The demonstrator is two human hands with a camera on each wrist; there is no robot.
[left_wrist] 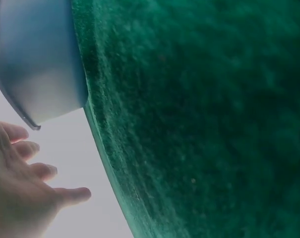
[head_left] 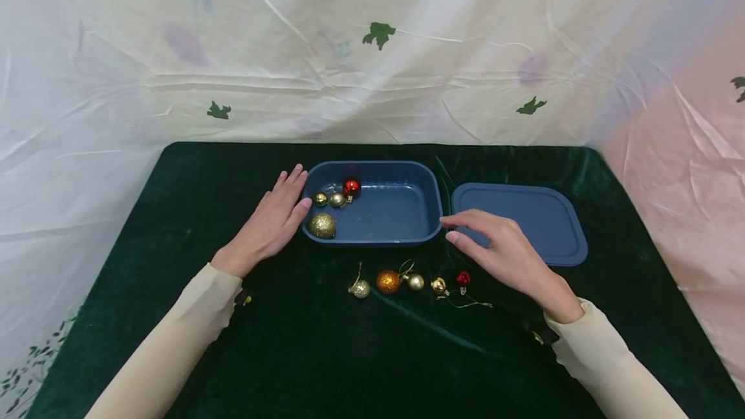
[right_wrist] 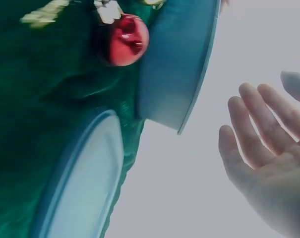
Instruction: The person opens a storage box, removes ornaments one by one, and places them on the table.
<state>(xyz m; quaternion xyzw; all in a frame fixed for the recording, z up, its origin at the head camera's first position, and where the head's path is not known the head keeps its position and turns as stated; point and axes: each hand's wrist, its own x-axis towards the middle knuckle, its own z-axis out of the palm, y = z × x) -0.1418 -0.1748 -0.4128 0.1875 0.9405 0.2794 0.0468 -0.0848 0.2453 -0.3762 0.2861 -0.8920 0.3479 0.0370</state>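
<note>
Flanking an uncovered blue box (head_left: pixel 390 212), both hands hold nothing. With the box's middle as the dial and twelve pointing away from the person, the left hand (head_left: pixel 273 215) lies at nine o'clock, fingers nearly straight, thumb over the near part of that end of the rim. The right hand (head_left: pixel 506 247) sits between three and four o'clock, fingers loosely extended, thumb parted from the forefinger, fingertips just beside the rim. I cannot tell whether either hand actually touches the box.

Inside, four baubles gather toward the nine o'clock end: a large glittery gold one (head_left: pixel 322 225) at eight, a small gold one (head_left: pixel 321 198) and a champagne one (head_left: pixel 337 200) near nine, a red one (head_left: pixel 352 186) at ten. Five more lie loose on the green cloth (head_left: pixel 326 361), strung from six round to four o'clock: pale glitter (head_left: pixel 361 288), orange (head_left: pixel 387 282), a second champagne one (head_left: pixel 416 282), a shiny gold one (head_left: pixel 438 286) and a small red one (head_left: pixel 463 278). The lid (head_left: pixel 547 212) rests flat at three o'clock, partly behind the right hand.

The step in hand looks like steadying or squaring the box between two palms, baubles split inside and out. Shifting the box would call for even pressure from nine and three; picking up a bauble, for a light thumb-and-finger pinch, minding the loose strings.
</note>
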